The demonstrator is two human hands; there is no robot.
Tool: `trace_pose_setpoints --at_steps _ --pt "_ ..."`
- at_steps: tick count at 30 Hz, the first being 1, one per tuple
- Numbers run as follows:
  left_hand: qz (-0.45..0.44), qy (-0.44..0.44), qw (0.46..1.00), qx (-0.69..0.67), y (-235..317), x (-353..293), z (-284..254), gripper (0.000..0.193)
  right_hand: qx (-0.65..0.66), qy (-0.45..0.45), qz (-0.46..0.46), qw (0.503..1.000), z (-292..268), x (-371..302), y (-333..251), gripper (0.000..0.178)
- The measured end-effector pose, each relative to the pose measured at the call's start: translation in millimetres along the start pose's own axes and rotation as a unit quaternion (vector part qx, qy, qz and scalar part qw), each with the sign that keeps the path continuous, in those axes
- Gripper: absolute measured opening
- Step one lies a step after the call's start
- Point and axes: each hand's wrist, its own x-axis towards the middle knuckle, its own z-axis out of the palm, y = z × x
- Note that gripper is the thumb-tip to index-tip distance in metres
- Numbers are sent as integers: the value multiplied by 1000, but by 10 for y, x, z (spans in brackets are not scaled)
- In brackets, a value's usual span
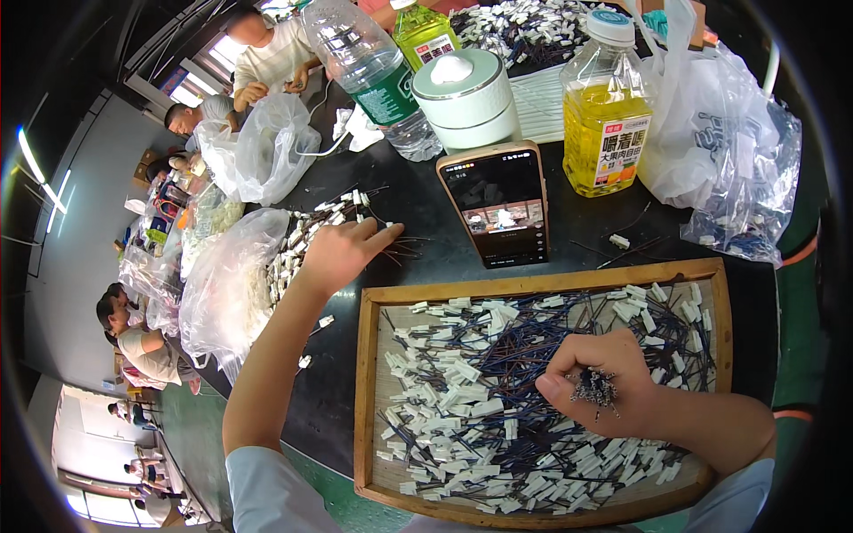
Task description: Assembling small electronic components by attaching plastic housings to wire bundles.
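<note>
My right hand [613, 377] is closed in a fist around a bundle of thin dark wires [595, 391], whose bunched ends poke out by the thumb. It is over a wooden-framed tray [365, 382] spread with short dark wires carrying white plastic connectors [458, 369]. My left hand [345, 253] reaches past the tray's far left corner, fingers stretched out and a little apart. Under and beside it lies a heap of the same white connectors on wires [306, 233]. Several loose wires [404, 250] lie by its fingertips; whether they are touched is hidden.
A phone [496, 209] stands propped against a pale green canister [466, 102]. Around it are a large clear bottle [369, 71], a bottle of yellow drink [607, 107] and plastic bags [720, 133]. Another connector heap [533, 31] lies at the back. People [275, 58] sit along the left.
</note>
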Motion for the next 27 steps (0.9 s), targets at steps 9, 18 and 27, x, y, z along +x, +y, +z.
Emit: trace_pose_setpoints --at_steps 9,18,27 --pt "-172 97 971 -136 -298 -8 66 13 11 -8 4 1000 6 4 2 15" --pt "-15 -53 998 11 -422 -150 101 42 6 -4 0 1000 -2 5 8 15" --pt "-94 44 993 -60 -392 -130 169 13 4 2 -10 1000 20 -1 30 15"
